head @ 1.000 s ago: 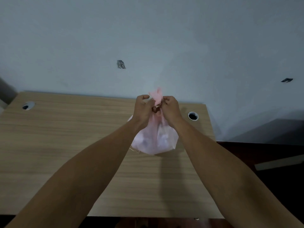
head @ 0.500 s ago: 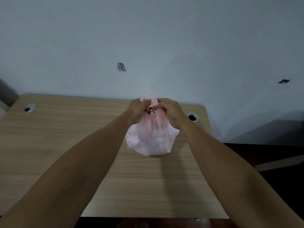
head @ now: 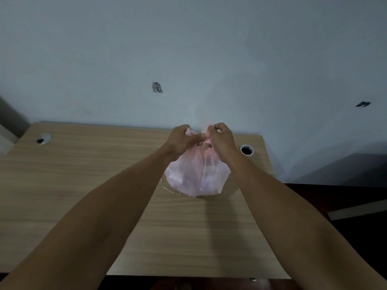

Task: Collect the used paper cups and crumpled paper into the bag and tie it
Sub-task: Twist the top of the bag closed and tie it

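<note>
A translucent pink plastic bag (head: 196,176) stands bulging on the wooden desk (head: 83,185), near its far right part. Pale shapes show faintly through its film; I cannot make out single cups or paper. My left hand (head: 182,140) and my right hand (head: 221,139) both pinch the gathered top of the bag, fingers curled round the twisted pink ends, close together above it. The knot area between the hands is partly hidden by my fingers.
Two round cable holes sit in the desk, one at far left (head: 43,139) and one at far right (head: 246,150). A grey-white wall rises behind the desk. Dark floor and a pale strip (head: 356,210) lie to the right of the desk edge.
My hands have drawn slightly apart at the bag's top and the pink ends now stick out less above them. The bag has stayed in place on the desk.
</note>
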